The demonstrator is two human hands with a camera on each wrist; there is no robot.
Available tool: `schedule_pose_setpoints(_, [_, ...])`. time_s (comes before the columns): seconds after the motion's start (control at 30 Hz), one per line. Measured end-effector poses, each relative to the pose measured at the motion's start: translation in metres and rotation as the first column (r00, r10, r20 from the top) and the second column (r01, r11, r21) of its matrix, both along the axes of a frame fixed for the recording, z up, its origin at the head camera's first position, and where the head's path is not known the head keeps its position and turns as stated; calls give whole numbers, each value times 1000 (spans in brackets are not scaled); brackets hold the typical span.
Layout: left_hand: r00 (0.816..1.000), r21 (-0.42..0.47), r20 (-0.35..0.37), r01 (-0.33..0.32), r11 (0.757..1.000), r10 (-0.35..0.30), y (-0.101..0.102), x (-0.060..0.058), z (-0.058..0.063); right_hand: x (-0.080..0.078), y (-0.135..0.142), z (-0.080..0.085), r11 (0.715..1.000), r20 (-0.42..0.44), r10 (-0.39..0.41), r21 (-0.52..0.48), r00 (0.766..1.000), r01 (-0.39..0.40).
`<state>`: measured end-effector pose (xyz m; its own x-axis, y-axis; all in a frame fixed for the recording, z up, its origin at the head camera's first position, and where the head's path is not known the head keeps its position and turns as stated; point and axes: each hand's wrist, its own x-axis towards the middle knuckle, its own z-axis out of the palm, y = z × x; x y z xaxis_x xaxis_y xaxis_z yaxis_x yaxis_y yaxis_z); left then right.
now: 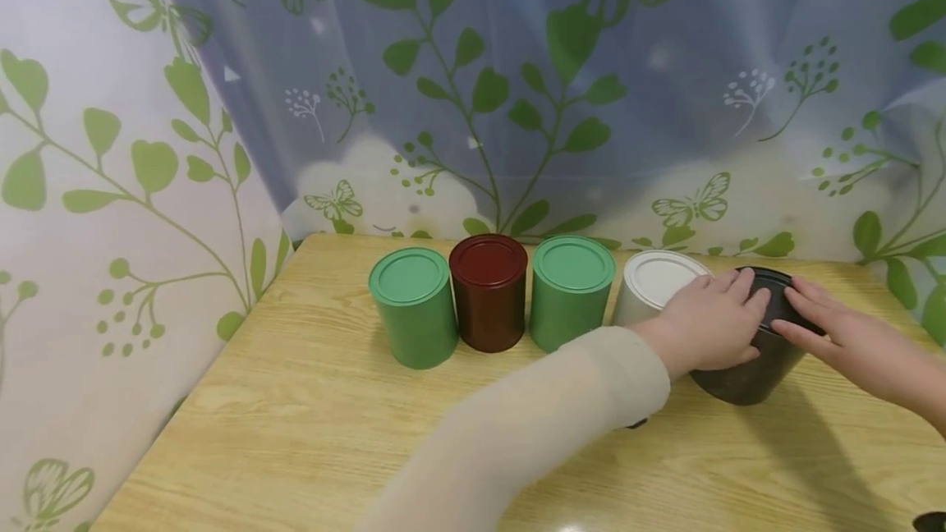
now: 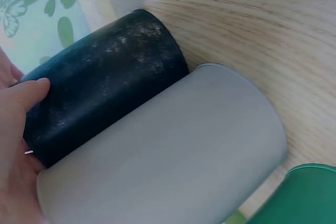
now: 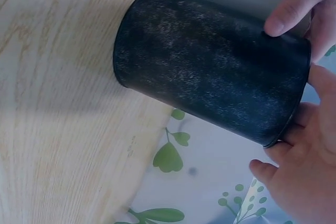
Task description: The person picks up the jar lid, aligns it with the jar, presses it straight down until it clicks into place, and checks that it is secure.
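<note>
A black canister (image 1: 746, 368) with a scuffed wall stands at the right end of a row, its black lid (image 1: 779, 302) on top. My left hand (image 1: 709, 323) lies over the lid's near-left part with fingers extended. Its thumb (image 2: 34, 92) touches the canister's wall just below the rim, in the left wrist view. From the other side my right hand (image 1: 857, 343) rests straight fingers on the lid's right edge. In the right wrist view, the right hand's fingers (image 3: 278, 150) reach across the top end. A white canister (image 2: 163, 156) stands directly beside the black one, partly behind my left hand.
Farther left in the row are a green canister (image 1: 571, 302), a dark red one (image 1: 489, 302) and another green one (image 1: 415, 318), all lidded. They stand near the back of a wooden table (image 1: 310, 433). Leaf-patterned cloth (image 1: 473, 89) hangs behind it and at the left.
</note>
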<state>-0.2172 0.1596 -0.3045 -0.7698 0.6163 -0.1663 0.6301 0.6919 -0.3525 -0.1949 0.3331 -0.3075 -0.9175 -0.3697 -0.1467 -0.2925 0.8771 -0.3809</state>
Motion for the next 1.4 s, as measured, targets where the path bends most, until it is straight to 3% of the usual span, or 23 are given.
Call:
schedule_pose_setpoints(0.2, [999, -24, 0, -40, 999, 40, 10, 0, 0, -5, 2, 1, 1000, 59, 10, -8, 998, -10])
schedule_pose_setpoints(0.33, [999, -32, -14, -42, 999, 42, 14, 0, 0, -10, 4, 4, 993, 37, 16, 112, 999, -20])
schedule_pose_setpoints(0.5, [1000, 42, 10, -17, 999, 17, 10, -4, 2, -15, 1, 11, 961, -30, 52, 273, 998, -42])
schedule_pose_setpoints(0.6, [1000, 70, 24, -11, 997, 9, 8, -5, 3, -17, -2, 14, 951, -35, 71, 305, 997, -57])
schedule_pose_setpoints(0.7, [999, 34, 27, -22, 999, 21, 8, -4, 4, -18, -4, 16, 942, -50, 100, 326, 994, -78])
schedule_pose_setpoints(1.03, [998, -81, 6, -55, 995, 56, 20, -2, 4, -20, -2, 19, 936, -102, 113, 346, 988, -71])
schedule_pose_setpoints(1.17, [995, -133, -98, -28, 991, 15, 18, -3, 1, -21, -3, 17, 950, -82, 87, 308, 993, -58])
schedule_pose_setpoints(1.27, [984, -168, -179, -25, 985, -5, 16, 2, -3, -18, -1, 11, 972, -48, 77, 224, 996, -65])
schedule_pose_setpoints(1.3, [981, -166, -193, -22, 986, -11, 15, 4, -4, -16, 4, 3, 971, -92, 138, 209, 986, -116])
schedule_pose_setpoints(1.4, [982, -139, -186, -11, 990, -15, 13, 9, -5, -6, 7, -6, 970, -120, 146, 213, 982, -118])
